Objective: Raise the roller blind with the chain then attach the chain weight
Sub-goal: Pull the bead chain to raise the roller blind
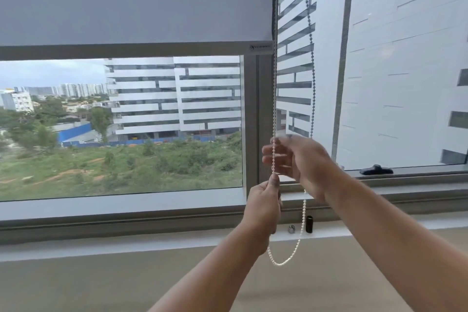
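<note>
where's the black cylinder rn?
Head view, right of centre: the black cylinder stands upright on the window sill, just right of the hanging bead chain loop and a small silver piece, below the right hand.

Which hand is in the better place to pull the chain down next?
Probably the right hand: it sits higher by the taut front strand of the chain, with room to pull down. The left hand pinches that strand lower, near the sill.

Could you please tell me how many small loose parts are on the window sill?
2: a silver piece left of the hanging chain, and a black cylinder upright just right of it. The left hand may hide more.
</note>
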Tool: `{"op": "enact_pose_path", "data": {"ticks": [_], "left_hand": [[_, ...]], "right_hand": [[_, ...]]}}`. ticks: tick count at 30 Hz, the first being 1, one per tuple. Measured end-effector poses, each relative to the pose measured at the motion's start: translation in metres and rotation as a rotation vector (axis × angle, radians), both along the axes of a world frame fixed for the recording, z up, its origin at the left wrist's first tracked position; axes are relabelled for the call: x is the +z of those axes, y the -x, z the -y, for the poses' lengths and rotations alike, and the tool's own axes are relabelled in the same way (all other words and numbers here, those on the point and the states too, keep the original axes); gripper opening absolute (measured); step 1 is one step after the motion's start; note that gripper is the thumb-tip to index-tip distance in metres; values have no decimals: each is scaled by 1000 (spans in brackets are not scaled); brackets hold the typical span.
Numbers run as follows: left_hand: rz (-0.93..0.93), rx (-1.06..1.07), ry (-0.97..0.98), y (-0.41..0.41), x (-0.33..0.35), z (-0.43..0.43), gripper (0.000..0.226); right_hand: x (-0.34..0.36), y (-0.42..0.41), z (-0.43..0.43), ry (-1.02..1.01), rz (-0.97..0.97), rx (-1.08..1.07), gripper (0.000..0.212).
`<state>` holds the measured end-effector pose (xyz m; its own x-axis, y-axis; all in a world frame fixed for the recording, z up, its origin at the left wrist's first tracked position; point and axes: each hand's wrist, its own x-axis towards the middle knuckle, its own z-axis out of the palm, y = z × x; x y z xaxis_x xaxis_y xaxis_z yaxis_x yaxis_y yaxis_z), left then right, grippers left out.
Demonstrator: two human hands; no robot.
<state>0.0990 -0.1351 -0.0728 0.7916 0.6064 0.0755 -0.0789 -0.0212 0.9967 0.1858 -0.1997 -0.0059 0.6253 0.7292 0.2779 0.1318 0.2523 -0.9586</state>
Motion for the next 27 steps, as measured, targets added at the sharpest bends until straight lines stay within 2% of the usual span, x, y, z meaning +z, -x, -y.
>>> {"op": "enact_pose_path", "data": {"ticks": [2, 4, 7, 10, 13, 15, 18, 24, 27], "left_hand": [[19, -52, 4, 0, 0, 10, 48], [47, -77, -26, 4, 5, 17, 49], [70, -7, -257, 14, 28, 10, 46], [259, 179, -372, 24, 75, -1, 35], [451, 262, -348, 15, 133, -4, 25], [528, 169, -213, 4, 168, 1, 31], [522, 39, -89, -8, 193, 9, 44], [496, 19, -55, -21, 156, -2, 57], [386, 54, -85, -26, 126, -13, 56]], "right_hand": [[29, 6, -4, -176, -163, 85, 33], [40, 13, -9, -222, -160, 88, 41], [36, 20, -11, -280, -135, 80, 40], [32, 18, -8, -335, -118, 98, 39], [31, 22, -9, -325, -57, 89, 40], [31, 29, -11, -297, -25, 86, 44], [32, 36, -12, -313, 2, 79, 53], [10, 33, -3, -313, 33, 66, 49], [-22, 31, -7, -236, 4, 37, 46]]}}
